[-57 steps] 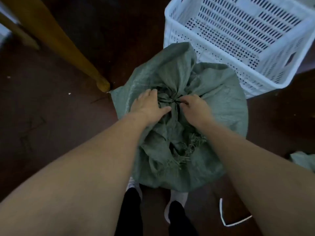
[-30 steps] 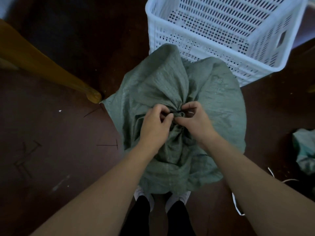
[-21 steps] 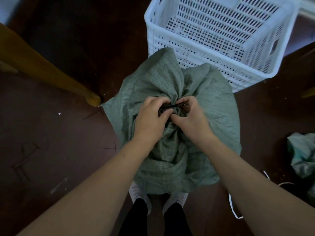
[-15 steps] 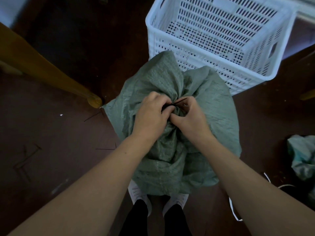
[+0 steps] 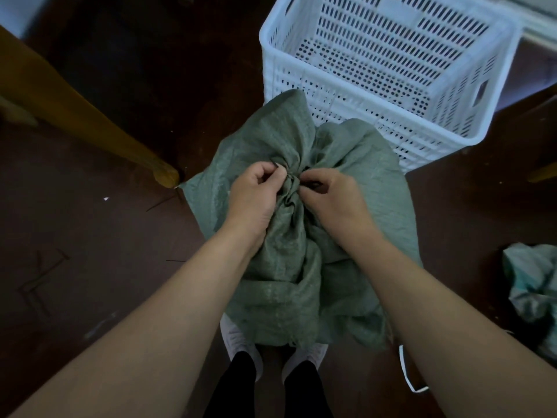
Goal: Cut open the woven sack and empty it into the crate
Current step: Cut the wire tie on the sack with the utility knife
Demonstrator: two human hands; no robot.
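A white perforated crate sits empty at upper right. The green woven sack stands mid-frame against it, neck gathered. Left hand and right hand pinch the bunched neck, perhaps at a dark tie.

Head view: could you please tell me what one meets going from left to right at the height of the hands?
From the left: wooden leg → left hand → right hand → crumpled green cloth.
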